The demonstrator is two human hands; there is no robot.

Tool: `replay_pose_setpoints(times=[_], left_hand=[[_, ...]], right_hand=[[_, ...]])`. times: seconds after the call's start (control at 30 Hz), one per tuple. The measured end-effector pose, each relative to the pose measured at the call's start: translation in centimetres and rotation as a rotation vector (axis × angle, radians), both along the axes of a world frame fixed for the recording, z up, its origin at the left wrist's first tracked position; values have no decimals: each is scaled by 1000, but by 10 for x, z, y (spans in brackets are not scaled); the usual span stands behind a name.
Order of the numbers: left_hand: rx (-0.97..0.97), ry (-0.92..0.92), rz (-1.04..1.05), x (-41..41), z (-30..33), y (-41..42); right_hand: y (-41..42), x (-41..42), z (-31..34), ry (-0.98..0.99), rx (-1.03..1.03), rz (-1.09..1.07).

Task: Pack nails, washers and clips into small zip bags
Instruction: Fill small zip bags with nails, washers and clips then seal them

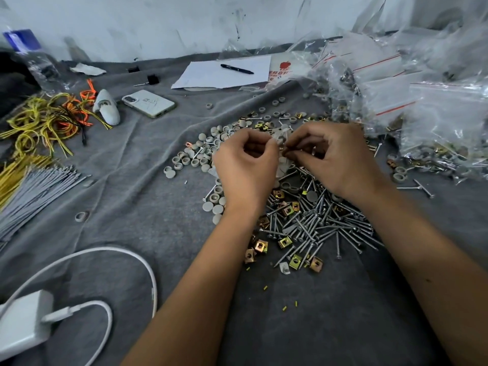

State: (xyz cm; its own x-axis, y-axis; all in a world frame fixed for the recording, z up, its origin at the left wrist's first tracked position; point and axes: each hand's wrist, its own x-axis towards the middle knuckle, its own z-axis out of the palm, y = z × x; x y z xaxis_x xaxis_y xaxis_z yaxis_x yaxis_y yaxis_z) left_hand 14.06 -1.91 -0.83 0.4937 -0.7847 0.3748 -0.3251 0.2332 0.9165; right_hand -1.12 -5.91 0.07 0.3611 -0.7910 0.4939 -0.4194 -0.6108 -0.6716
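Step in hand: closing or filling a small zip bag [282, 140] held up between both hands over the parts, as I judge it; whether the strip is being pressed shut or held open cannot be told.
Left grip: the left hand [245, 165] has fingers curled, thumb and forefinger pinching the bag's left edge.
Right grip: the right hand [335, 159] is curled too, its fingertips [287, 153] pinching the bag's right side; something thin and dark shows at the pinch, too small to name.
Bag: clear, crumpled, mostly hidden by both hands; its contents are not readable.
Nails [317, 225]: a loose heap on the grey cloth [158, 212] of the bench, just near of the hands.
Clips [284, 243]: brass-coloured squares mixed through the heap's near and left edge.
Washers [195, 157]: grey round caps scattered left of the hands and beyond them.
Packed bags [435, 122]: a pile of filled bags with red strips at the far right.
Doing it well: keep the mouth upward so nothing spills; run the pinch along the strip from one end to the other; keep nail points away from the film, which would likely tear.
Risk: a nail caught in the strip would likely leave it gaping.
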Motion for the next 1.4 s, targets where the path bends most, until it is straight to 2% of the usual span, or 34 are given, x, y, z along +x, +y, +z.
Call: replay_pose_setpoints(times=[0.17,0.37,0.5,0.63,0.77,0.9,0.97,1.17,1.33,1.4], left_hand=[[7,215,54,13,3,-5],[-97,524,85,35,7,-8],[-135,649,90,42,9,-10],[-94,566,60,34,5,-9],[-38,369,-23,22,0,-9],[44,70,-89,16,-6,-9],[81,-13,-114,14,-7,-9],[110,-22,-126,14,-7,-8],[116,-23,-129,14,-7,-7],[111,-17,-134,14,-7,-7]], right_hand=[[-2,-4,0,-43,-34,-58],[-8,-8,-5,462,-20,60],[-7,-4,-6,623,14,31],[-6,-5,-5,650,54,15],[-7,-1,-7,660,-1,-12],[-2,0,1,239,-19,-71],[-1,-2,4,128,-34,-74],[3,1,4,126,-88,-36],[4,0,8,11,-164,-71],[5,0,8,25,-156,-47]])
